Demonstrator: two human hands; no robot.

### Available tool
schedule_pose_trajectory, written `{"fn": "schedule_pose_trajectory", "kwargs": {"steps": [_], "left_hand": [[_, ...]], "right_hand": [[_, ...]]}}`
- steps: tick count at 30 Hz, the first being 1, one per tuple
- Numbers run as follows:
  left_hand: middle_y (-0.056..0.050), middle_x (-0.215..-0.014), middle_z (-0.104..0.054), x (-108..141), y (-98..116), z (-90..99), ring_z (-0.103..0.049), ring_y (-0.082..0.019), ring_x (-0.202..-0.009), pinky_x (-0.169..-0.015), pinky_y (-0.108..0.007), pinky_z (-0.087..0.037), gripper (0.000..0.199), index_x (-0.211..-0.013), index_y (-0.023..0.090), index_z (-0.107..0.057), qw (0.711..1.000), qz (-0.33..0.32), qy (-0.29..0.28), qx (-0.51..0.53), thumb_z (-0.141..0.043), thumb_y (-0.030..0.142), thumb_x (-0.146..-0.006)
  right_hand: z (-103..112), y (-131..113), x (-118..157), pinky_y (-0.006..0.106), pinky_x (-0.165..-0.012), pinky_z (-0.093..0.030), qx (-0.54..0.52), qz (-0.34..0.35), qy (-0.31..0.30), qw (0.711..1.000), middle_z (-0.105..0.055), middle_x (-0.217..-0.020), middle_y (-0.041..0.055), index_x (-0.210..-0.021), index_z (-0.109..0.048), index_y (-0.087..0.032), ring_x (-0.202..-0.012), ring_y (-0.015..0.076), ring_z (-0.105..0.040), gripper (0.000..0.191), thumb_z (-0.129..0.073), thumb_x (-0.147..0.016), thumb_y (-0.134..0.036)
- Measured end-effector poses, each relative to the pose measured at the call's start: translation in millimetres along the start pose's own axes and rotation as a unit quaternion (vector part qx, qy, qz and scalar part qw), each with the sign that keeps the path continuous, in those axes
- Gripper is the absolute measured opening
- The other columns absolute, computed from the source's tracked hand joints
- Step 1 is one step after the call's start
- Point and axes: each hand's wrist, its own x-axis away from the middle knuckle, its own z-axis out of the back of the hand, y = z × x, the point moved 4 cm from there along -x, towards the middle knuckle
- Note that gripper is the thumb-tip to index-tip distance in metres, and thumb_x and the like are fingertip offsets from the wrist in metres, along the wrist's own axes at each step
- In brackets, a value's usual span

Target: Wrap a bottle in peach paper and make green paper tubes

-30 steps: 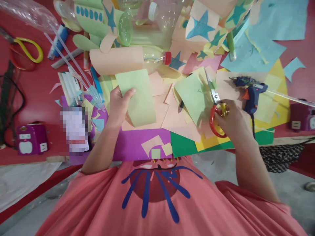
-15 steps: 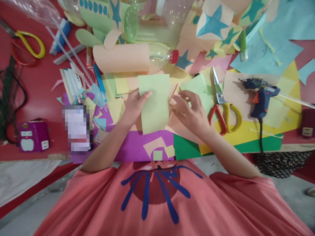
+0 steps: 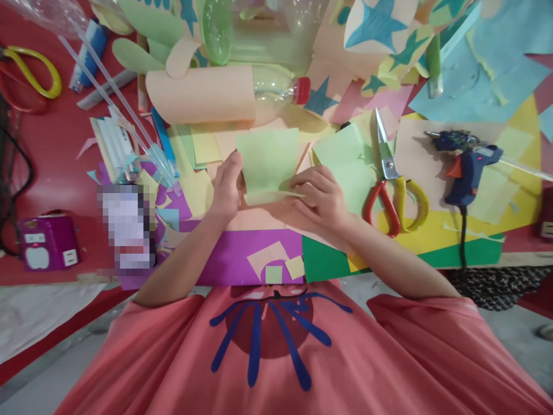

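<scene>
A pale green paper sheet is held up between my two hands over the paper-strewn tabletop. Its lower edge is bent, making a narrow curl along the bottom. My left hand is closed at the sheet's left edge, with some fingertips hidden behind it. At the lower right corner, the fingers of my right hand pinch the bent edge. Beyond the sheet lies a plastic bottle wrapped in peach paper, its red cap pointing right. Scissors with red and yellow handles lie right of my right hand.
A blue hot glue gun with its cord rests on papers at the right. Left are a phone, glue sticks, a purple box and another pair of scissors. Star-painted paper and blue sheets fill the back.
The sheet was flat and tall; its lower part is now bent up. My right hand has come in from beside it onto its lower right edge. The view has shifted slightly.
</scene>
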Motion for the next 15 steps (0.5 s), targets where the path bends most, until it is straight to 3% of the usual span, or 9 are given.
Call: {"fn": "schedule_pose_trajectory", "kwargs": {"steps": [3,8,11,15], "left_hand": [[-0.007,-0.101,-0.068,6.1,6.7,-3.2,-0.06,-0.03,-0.117,-0.079,-0.035,-0.055,0.073,-0.098,0.023,-0.062,1.0,0.005,-0.018,0.009,-0.04,0.086,-0.069],[-0.006,-0.093,-0.068,13.0,13.5,-10.9,-0.067,-0.026,-0.093,-0.067,-0.029,-0.054,0.067,-0.104,0.022,-0.06,0.993,0.014,-0.076,-0.084,-0.071,0.072,-0.059],[-0.004,-0.084,-0.067,15.3,11.1,-10.9,-0.067,-0.02,-0.072,-0.058,-0.027,-0.052,0.063,-0.108,0.022,-0.058,0.992,0.043,-0.073,-0.095,-0.073,0.064,-0.063],[-0.003,-0.077,-0.067,19.5,7.4,-10.3,-0.066,-0.018,-0.063,-0.051,-0.024,-0.05,0.06,-0.111,0.023,-0.057,0.992,0.057,-0.073,-0.089,-0.071,0.062,-0.067]], "right_hand": [[0.8,6.1,1.0,0.036,-0.07,-0.043,0.042,-0.057,0.025,0.997,-0.061,-0.084,0.0047,-0.068,-0.047,-0.022,-0.075,0.0163,-0.054,0.028,-0.046,-0.094,-0.031],[1.5,10.8,2.5,0.038,-0.071,-0.044,0.053,-0.13,0.053,0.989,-0.054,-0.077,0.0038,-0.063,-0.041,-0.022,-0.074,0.0172,-0.052,0.037,-0.045,-0.094,-0.042],[2.7,12.8,2.3,0.036,-0.07,-0.046,-0.017,-0.187,0.072,0.98,-0.052,-0.078,0.002,-0.072,-0.043,-0.023,-0.075,0.0166,-0.053,0.03,-0.051,-0.09,-0.046],[1.8,18.0,4.7,0.029,-0.062,-0.046,-0.153,-0.309,0.087,0.935,-0.054,-0.091,0.0014,-0.101,-0.042,-0.027,-0.073,0.0129,-0.055,0.03,-0.052,-0.088,-0.052]]}}
